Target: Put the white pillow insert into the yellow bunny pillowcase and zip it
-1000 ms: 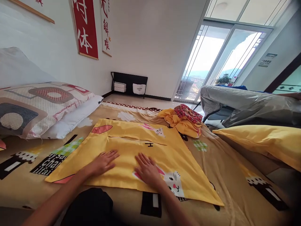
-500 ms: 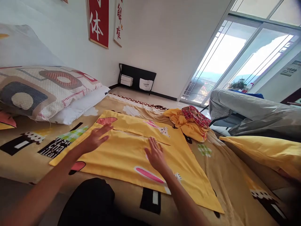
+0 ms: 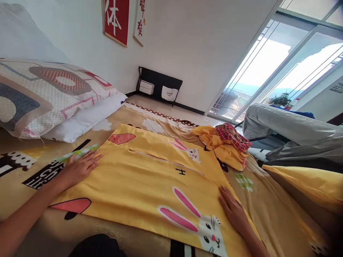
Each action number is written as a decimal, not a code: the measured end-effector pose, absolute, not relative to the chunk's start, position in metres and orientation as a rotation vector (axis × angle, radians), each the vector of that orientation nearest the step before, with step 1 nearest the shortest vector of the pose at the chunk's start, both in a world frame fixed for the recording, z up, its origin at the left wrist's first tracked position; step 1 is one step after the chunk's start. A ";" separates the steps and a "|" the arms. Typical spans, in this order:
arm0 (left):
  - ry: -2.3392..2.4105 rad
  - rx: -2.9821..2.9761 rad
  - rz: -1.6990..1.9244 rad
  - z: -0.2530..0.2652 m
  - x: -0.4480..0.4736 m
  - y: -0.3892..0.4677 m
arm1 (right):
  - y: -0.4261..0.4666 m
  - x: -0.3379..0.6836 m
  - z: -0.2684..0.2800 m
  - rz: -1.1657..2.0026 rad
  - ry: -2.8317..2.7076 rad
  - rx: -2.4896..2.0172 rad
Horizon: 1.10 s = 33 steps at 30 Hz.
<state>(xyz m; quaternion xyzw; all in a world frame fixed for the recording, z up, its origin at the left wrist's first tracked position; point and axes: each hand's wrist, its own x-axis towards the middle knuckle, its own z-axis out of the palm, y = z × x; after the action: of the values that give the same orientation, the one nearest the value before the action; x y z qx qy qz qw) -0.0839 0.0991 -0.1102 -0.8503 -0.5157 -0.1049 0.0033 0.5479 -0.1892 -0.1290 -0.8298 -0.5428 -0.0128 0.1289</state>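
A yellow pillowcase [image 3: 139,182] with rabbit and carrot prints lies spread flat on the bed, a long slit running across its upper part. At its left edge my left hand [image 3: 81,167] rests with fingers stretched out, partly over the patterned bedsheet. My right hand [image 3: 232,205] lies flat near the right edge, beside the printed rabbit face [image 3: 210,232]. Neither hand holds anything.
Patterned pillows [image 3: 64,82] are stacked on the left. A crumpled yellow cloth with a red checked piece [image 3: 233,137] lies beyond the pillowcase. To the right are more yellow fabric [image 3: 308,178] and a grey-covered piece of furniture [image 3: 289,123]. A sliding glass door stands behind.
My hands have moved apart from above the middle of the pillowcase, the left to its left edge and the right to its right edge. The view has shifted slightly.
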 end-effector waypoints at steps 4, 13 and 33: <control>-1.347 -2.755 -0.381 -0.087 -0.028 0.094 | -0.157 0.540 -0.121 -0.149 -1.486 -2.407; -0.918 -3.087 0.078 -0.049 0.172 0.133 | 0.082 0.337 -0.081 0.296 -1.977 -1.985; -1.890 -2.540 -0.303 -0.090 0.071 0.319 | 0.028 0.707 -0.136 0.060 -1.395 -2.535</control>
<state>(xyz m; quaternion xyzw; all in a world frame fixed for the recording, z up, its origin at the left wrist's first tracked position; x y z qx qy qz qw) 0.0706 0.3191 -0.0903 -0.7984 -0.5942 -0.0952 -0.0195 0.7074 0.0277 -0.1358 -0.8692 -0.4782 0.0206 0.1236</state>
